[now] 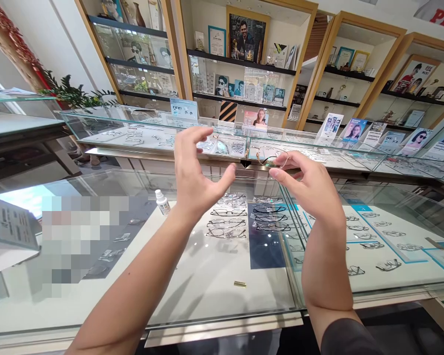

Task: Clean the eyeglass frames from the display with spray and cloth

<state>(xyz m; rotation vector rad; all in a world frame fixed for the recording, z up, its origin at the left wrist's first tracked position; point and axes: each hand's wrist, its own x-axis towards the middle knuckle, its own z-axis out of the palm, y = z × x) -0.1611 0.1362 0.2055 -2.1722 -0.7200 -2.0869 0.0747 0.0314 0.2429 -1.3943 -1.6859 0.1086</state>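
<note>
My right hand (311, 187) pinches a pair of thin-rimmed eyeglasses (269, 162) between thumb and fingertips, raised over the glass counter. One lens shows a greenish reflection, and the fine frame is partly lost against the background. To its left, my left hand (194, 172) is raised with fingers curled and thumb spread wide, holding nothing; a gap lies between it and the eyeglasses. Under both hands, inside the glass display case (207, 291), rows of eyeglasses (227, 223) lie on a white base, and dark frames (271, 218) lie on a navy panel.
A small white bottle (163, 203) stands left of my left forearm. Nearer me is a small gold-coloured piece (240, 284). A second display counter (155, 153) with upright cards crosses behind. Wooden shelves (240, 61) line the wall; a plant (72, 93) stands at left.
</note>
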